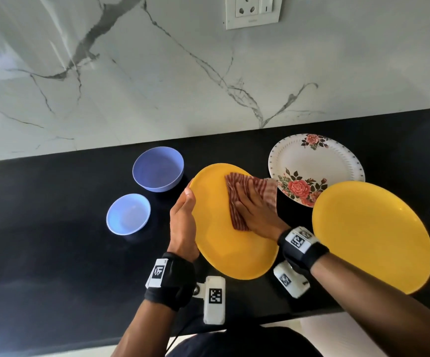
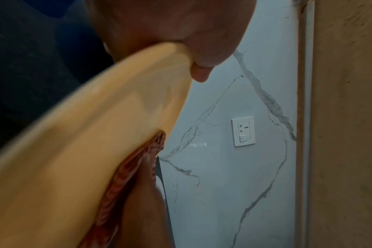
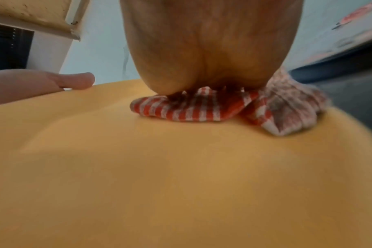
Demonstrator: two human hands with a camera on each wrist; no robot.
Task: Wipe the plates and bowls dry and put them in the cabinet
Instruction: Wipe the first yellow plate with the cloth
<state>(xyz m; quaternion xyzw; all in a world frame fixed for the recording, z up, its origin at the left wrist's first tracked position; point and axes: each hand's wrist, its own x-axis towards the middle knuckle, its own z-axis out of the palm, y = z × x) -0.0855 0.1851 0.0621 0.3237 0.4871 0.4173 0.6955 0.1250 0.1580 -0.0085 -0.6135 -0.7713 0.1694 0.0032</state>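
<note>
**Hand and Object State: Plate Wiping**

The left hand (image 1: pixel 183 217) grips the left rim of the round yellow plastic plate (image 1: pixel 216 243), with the thumb curled over the upper face and the palm against the edge. In the left wrist view the thumb tip sits hooked over the rim; the fingers beneath the plate are hidden. The held plate is raised above the black stone countertop (image 1: pixel 54 253) and tilted.

The right hand (image 1: pixel 256 210) lies flat, fingers extended and close together, pressing a folded red-and-white striped cloth (image 1: pixel 237 199) onto the plate's upper face. The right wrist view shows the heel of the palm bearing on the cloth, with part of the cloth bunched at the plate's right edge. The hand does not curl round the cloth.

Remaining items on the countertop:

- 1 second yellow round plate (image 1: pixel 371 235), to the right of the held plate.
- 1 white round plate with a red rose pattern (image 1: pixel 314 166), behind and between the 2 yellow plates.
- 1 larger lilac-blue plastic bowl (image 1: pixel 158 168), upright, to the left of the held plate.
- 1 smaller lilac-blue plastic bowl (image 1: pixel 128 213), upright, just in front of the larger bowl.

A white wall socket (image 1: pixel 253 10) is mounted on the veined marble backsplash (image 1: pixel 131 86) behind the countertop.
</note>
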